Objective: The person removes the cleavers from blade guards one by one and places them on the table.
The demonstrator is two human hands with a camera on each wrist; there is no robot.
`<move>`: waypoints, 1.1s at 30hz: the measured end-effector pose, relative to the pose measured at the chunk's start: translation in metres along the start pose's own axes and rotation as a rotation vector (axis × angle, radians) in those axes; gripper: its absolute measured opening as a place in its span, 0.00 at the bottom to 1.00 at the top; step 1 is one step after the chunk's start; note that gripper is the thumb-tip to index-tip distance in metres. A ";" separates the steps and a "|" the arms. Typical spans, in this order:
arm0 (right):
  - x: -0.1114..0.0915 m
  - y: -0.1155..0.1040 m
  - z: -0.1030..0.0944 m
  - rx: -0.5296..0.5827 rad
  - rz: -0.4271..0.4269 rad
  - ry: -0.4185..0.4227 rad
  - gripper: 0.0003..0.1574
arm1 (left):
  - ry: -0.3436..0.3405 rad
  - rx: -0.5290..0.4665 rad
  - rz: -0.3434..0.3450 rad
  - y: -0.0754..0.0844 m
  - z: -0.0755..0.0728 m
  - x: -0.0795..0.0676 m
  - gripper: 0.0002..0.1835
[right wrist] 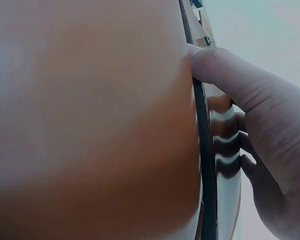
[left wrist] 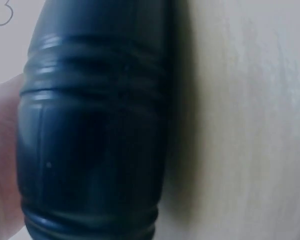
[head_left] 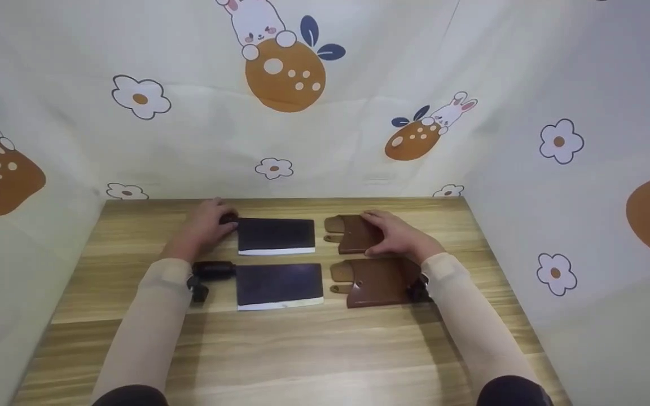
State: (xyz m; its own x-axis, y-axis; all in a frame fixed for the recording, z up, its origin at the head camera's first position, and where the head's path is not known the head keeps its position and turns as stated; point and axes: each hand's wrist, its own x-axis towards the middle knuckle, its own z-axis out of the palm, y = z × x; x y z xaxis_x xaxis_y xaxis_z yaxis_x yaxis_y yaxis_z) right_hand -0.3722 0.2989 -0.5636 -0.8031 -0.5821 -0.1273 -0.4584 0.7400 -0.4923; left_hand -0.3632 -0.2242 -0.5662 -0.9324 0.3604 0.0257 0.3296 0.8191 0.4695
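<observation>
Two cleavers with dark blades and bright cutting edges lie flat on the wooden table, one behind the other. At the far cleaver (head_left: 276, 234), my left hand (head_left: 201, 226) holds the black handle, which the fingers partly cover. The near cleaver (head_left: 279, 285) lies below it; its ridged black handle (left wrist: 92, 145) fills much of the left wrist view. Two brown leather sheaths lie to the right. My right hand (head_left: 401, 234) grips the far sheath (head_left: 352, 234) across its right end, thumb at the near edge and fingers at the far edge. Under the right wrist is the near sheath (head_left: 381, 282).
The wood-grain table (head_left: 302, 355) extends toward me. Pale cloth walls (head_left: 189, 146) printed with rabbits and flowers enclose its back and sides. A small black wrist device (head_left: 198, 288) hangs beside the near cleaver's handle, and another (head_left: 418, 288) is over the near sheath.
</observation>
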 end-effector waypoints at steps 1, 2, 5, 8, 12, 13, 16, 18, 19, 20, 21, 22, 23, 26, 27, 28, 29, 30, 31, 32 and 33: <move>0.001 0.000 0.000 -0.010 -0.005 0.002 0.68 | -0.003 0.002 -0.006 0.000 0.000 0.000 0.19; 0.001 0.000 0.000 -0.022 -0.007 0.003 0.68 | -0.006 0.005 -0.013 0.000 0.000 0.000 0.20; 0.003 -0.001 0.002 -0.044 -0.011 0.010 0.69 | -0.010 0.012 -0.017 -0.002 0.000 -0.001 0.20; 0.004 -0.001 0.003 -0.032 -0.014 0.015 0.70 | -0.008 0.013 -0.026 -0.004 0.000 -0.002 0.20; 0.005 0.000 0.003 0.026 -0.025 0.033 0.70 | 0.003 0.002 -0.046 -0.006 0.001 -0.005 0.20; 0.005 0.001 0.002 0.043 -0.025 0.040 0.70 | 0.005 -0.005 -0.050 -0.006 0.000 -0.006 0.20; 0.003 0.003 0.001 0.076 -0.027 0.080 0.68 | 0.012 -0.016 -0.063 -0.005 0.000 -0.009 0.22; 0.000 0.004 0.002 0.087 -0.030 0.118 0.65 | 0.015 -0.031 -0.068 -0.005 -0.001 -0.013 0.24; -0.002 0.005 0.002 0.086 -0.034 0.139 0.63 | 0.020 -0.036 -0.073 -0.005 -0.002 -0.016 0.26; -0.005 0.005 0.003 0.092 -0.039 0.162 0.62 | 0.026 -0.043 -0.078 -0.005 -0.004 -0.019 0.27; -0.008 0.006 0.003 0.098 -0.042 0.185 0.60 | 0.034 -0.050 -0.081 -0.005 -0.006 -0.021 0.28; -0.012 0.007 0.004 0.101 -0.046 0.206 0.59 | 0.044 -0.055 -0.080 -0.005 -0.008 -0.025 0.28; -0.016 0.007 0.004 0.102 -0.049 0.225 0.57 | 0.055 -0.058 -0.078 -0.005 -0.011 -0.028 0.29; -0.028 0.009 0.004 0.098 -0.053 0.269 0.53 | 0.087 -0.052 -0.068 -0.005 -0.020 -0.039 0.28; -0.032 0.010 0.004 0.091 -0.048 0.282 0.51 | 0.097 -0.040 -0.057 -0.005 -0.023 -0.042 0.28; -0.035 0.011 0.003 0.083 -0.043 0.295 0.50 | 0.108 -0.028 -0.045 -0.006 -0.026 -0.044 0.29; -0.037 0.011 0.002 0.076 -0.036 0.305 0.48 | 0.119 -0.021 -0.040 -0.006 -0.028 -0.047 0.29; -0.039 0.012 0.001 0.073 -0.030 0.315 0.47 | 0.129 -0.015 -0.038 -0.007 -0.030 -0.050 0.29; -0.041 0.013 0.000 0.073 -0.023 0.325 0.46 | 0.140 -0.007 -0.036 -0.008 -0.031 -0.053 0.30; -0.042 0.013 -0.002 0.074 -0.014 0.333 0.45 | 0.151 -0.002 -0.038 -0.009 -0.032 -0.056 0.32; -0.044 0.014 -0.004 0.075 -0.007 0.341 0.44 | 0.160 0.006 -0.042 -0.010 -0.033 -0.059 0.33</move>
